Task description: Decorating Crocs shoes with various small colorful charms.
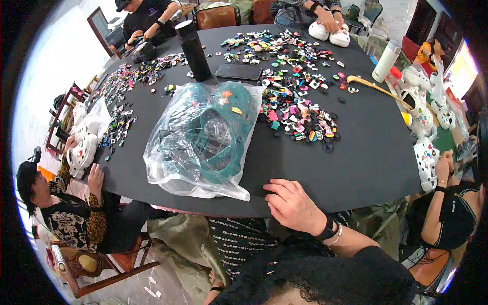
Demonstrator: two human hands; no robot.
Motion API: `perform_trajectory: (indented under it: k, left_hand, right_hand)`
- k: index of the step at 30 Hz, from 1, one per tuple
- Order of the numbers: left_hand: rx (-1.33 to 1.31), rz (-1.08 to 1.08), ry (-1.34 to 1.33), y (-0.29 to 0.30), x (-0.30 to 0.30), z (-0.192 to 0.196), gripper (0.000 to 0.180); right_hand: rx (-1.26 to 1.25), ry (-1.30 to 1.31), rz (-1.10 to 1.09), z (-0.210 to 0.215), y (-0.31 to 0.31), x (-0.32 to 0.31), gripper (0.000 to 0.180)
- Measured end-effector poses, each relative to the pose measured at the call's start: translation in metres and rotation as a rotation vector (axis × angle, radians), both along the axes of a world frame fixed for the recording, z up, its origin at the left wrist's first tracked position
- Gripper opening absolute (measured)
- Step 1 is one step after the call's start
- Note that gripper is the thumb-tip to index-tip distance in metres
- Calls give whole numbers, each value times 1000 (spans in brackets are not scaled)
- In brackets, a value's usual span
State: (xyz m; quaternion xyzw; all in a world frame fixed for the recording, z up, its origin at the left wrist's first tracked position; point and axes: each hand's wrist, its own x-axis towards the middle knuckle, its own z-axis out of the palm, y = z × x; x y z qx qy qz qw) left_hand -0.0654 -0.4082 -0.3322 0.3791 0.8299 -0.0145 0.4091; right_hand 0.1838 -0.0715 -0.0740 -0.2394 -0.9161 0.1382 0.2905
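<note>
A clear plastic bag (168, 157) lies on the dark table in front of me. Through it show green clogs (231, 147) with a few small colourful charms on them. My right hand (295, 206) rests at the near table edge, right of the bag and apart from it. Its fingers are loosely bent and spread, with nothing in them. Low down by my lap, beside an olive-green cloth (185, 246), is my left hand (214, 278). It is small in view, and its fingers are mostly hidden.
Shoe charms (300, 114) lie in loose heaps across the table (366, 168). Beyond the bag are a black bottle (193, 51) and a dark phone (238, 71). A pale bottle (386, 61) and a wooden stick (378, 87) are far right. Co-workers around the table handle clogs.
</note>
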Motion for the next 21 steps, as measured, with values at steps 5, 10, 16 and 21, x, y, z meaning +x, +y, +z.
perform_trajectory:
  k: [5,10,16,21]
  left_hand:
    - [-11,16,32,-5,7,14,49]
    - [-31,62,73,-16,1,23,49]
    - [-68,266,144,5,2,45,48]
    - [-80,499,214,28,-16,68,48]
  right_hand:
    - [-6,22,22,-2,-2,-2,16]
    - [-9,13,19,0,1,0,16]
    - [-1,36,12,0,1,-4,16]
    - [24,17,64,1,1,-4,18]
